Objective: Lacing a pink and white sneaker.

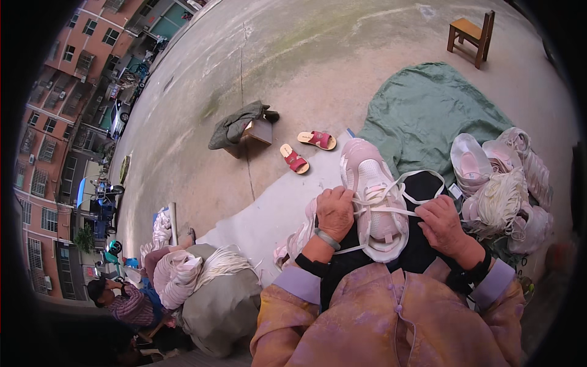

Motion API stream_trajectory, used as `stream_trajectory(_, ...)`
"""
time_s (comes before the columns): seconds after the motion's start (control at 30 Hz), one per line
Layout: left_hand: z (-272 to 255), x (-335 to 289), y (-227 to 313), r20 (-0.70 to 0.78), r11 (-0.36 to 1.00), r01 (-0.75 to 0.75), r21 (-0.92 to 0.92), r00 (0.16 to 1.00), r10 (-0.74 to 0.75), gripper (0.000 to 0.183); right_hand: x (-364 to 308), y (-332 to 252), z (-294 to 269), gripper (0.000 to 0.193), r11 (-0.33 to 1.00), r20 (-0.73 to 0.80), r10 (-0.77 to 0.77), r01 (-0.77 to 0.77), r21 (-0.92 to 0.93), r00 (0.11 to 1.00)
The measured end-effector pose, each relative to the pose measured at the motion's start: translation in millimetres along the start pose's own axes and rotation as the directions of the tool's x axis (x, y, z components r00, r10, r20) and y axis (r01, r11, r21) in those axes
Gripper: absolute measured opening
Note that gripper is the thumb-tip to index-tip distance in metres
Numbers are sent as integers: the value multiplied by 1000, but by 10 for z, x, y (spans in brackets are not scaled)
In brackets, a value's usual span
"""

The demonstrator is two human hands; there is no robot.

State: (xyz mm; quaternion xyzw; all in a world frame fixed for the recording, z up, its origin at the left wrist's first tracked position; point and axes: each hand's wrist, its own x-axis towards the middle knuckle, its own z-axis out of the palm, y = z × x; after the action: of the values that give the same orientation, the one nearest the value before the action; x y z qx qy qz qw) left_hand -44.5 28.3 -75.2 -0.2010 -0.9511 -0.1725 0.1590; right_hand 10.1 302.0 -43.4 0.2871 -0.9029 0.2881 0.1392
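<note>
A pink and white sneaker (369,164) rests on my dark-covered lap, its toe pointing away and its heel opening toward me. White shoelace (398,210) runs across its tongue, with a loose loop on the right. My left hand (334,214) is closed at the shoe's left edge, pinching the lace; one lace end hangs below it. Held a little off the right side, my right hand (441,224) grips the other lace end between thumb and fingers, drawing a strand fairly straight. More pink shoes (301,237) lie partly hidden behind my left hand.
Piled pink sneakers and white lace bundles (500,194) stand at right, beside a green cloth (428,113). Red slippers (295,159), a cloth-draped box (260,130) and a wooden chair (472,35) are farther off. A person (131,300) sits at left near lace bundles (223,266).
</note>
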Motion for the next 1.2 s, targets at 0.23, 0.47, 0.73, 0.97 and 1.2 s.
stream_trajectory(0.23, -336, -77, -78, 166, 806, 321, -498, 947, -275, 9, 104, -197, 154, 35, 999, 3, 27, -27, -26, 1000)
stream_trajectory(0.47, -463, -21, 8, -167, 989, -144, -27, 976, 137, 10, 52, -148, 150, 16, 999, -16, 6, -7, -41, 1000)
stream_trajectory(0.73, -383, -77, 46, 208, 482, 427, -765, 872, -442, 13, -99, -95, 90, 11, 997, -8, 75, -75, 1, 997)
stream_trajectory(0.97, -454, 6, 144, 317, 122, 384, -915, 874, -369, 10, -25, -115, 94, 9, 997, -75, 73, -74, -21, 995)
stream_trajectory(1.2, -333, -96, 195, 13, 702, 253, -666, 945, -328, 19, -125, -15, -99, 12, 986, -178, 7, -37, -162, 984)
